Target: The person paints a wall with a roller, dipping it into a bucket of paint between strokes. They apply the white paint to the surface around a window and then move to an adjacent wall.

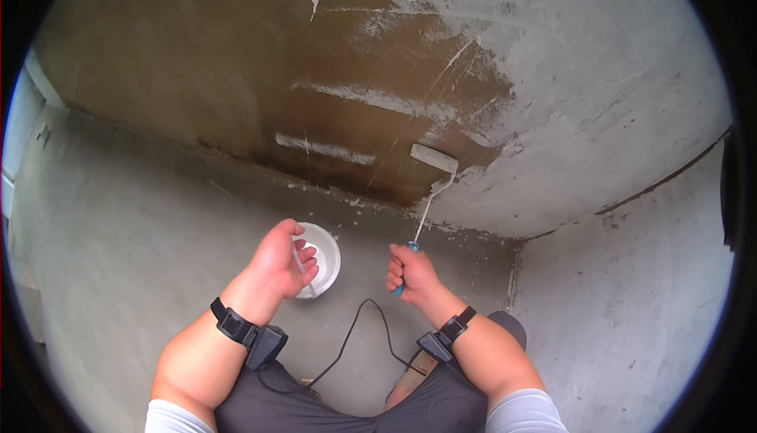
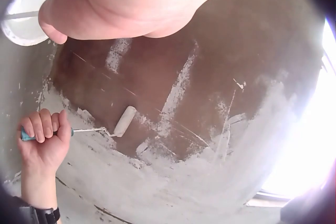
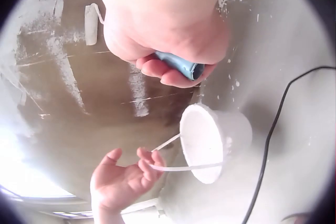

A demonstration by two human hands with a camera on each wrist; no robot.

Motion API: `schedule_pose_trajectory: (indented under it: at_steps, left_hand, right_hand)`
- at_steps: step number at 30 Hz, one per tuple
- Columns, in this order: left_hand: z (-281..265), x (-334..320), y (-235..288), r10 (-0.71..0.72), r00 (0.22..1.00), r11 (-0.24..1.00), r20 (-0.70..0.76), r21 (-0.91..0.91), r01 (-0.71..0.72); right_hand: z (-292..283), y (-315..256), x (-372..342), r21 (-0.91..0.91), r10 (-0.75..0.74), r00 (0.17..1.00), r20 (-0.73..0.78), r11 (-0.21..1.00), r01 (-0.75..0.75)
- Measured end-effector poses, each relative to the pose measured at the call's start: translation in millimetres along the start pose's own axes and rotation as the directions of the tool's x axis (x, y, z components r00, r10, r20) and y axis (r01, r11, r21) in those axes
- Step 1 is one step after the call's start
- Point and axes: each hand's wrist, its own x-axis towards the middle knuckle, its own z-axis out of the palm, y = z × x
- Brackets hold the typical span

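My left hand point(image 1: 277, 266) has its fingers hooked under the thin handle point(image 3: 181, 169) of a white bucket point(image 1: 331, 253). White stuff shows inside the bucket in the head view. A paint roller point(image 1: 434, 158) is in my right hand point(image 1: 419, 277), whose fingers wrap round its blue grip point(image 3: 181, 66). Its pale, cylindrical sleeve lies at the lower part of the brown wall point(image 1: 236, 94), beside the edge of the whitish coat. In the left wrist view my left fingers are mostly hidden behind the palm and forearm.
Whitish coating point(image 1: 599, 78) covers the wall's right side, and pale streaks cross the brown part. A grey side wall point(image 1: 623, 307) stands at the right. White specks dot the grey floor point(image 1: 142, 236) along the wall's foot. A black cable point(image 1: 347, 338) loops between the two wrists.
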Motion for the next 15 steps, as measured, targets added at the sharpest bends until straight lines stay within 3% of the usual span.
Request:
schedule_pose_trajectory:
  at_steps: [9, 11, 15]
  left_hand:
    - [6, -9, -5, 0.025, 1.000, 0.999, 0.000, 0.021, -0.025]
    - [6, -9, -5, 0.009, 1.000, 1.000, 0.002, 0.024, -0.010]
    - [5, -5, -6, -0.021, 0.999, 0.999, 0.029, 0.026, 0.020]
  right_hand:
    - [-6, 9, 2, -0.025, 0.006, 0.999, -0.039, 1.000, -0.007]
    - [-5, 15, 0, 0.033, 0.104, 0.993, -0.060, 0.994, -0.102]
    - [-11, 19, 6, 0.043, 0.152, 0.984, -0.090, 0.988, -0.149]
